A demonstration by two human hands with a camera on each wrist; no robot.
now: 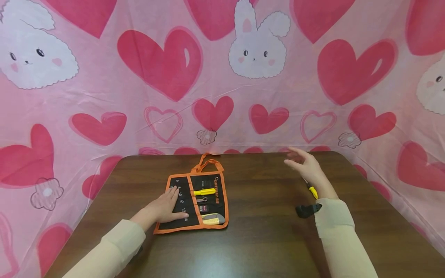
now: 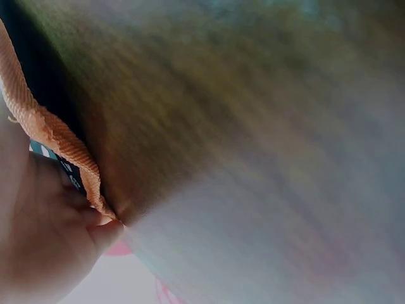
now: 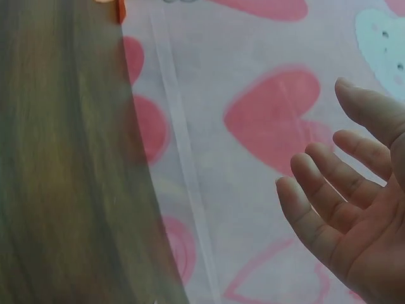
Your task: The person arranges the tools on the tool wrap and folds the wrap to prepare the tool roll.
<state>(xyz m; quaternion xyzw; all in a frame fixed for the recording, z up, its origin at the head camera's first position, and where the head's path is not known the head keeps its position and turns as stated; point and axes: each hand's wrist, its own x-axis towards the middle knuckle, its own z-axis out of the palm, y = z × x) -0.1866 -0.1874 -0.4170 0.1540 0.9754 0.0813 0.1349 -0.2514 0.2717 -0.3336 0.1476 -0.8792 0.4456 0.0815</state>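
A black tool roll with orange edging (image 1: pixel 190 222) lies unfolded on the table, its left panel printed with size numbers. My left hand (image 1: pixel 162 206) rests on that panel with fingers spread, and in the left wrist view the fingers (image 2: pixel 63 234) lie along the orange edge. Slotted in the right panel are a yellow-handled tool (image 1: pixel 204 192), a small wrench (image 1: pixel 202 199), a small packet (image 1: pixel 203 208) and a yellow utility knife (image 1: pixel 213 219). My right hand (image 1: pixel 307 168) is raised over the table's right side, fingers loosely bent, holding nothing. Under its wrist lies a yellow-handled screwdriver (image 1: pixel 313 192), partly hidden.
Orange ties (image 1: pixel 208 164) trail from the roll's top toward the table's far edge. A black device (image 1: pixel 306 210) sits by the right cuff. The brown wooden table (image 1: pixel 257 247) meets a pink curtain (image 1: pixel 215 88) with hearts and rabbits behind it.
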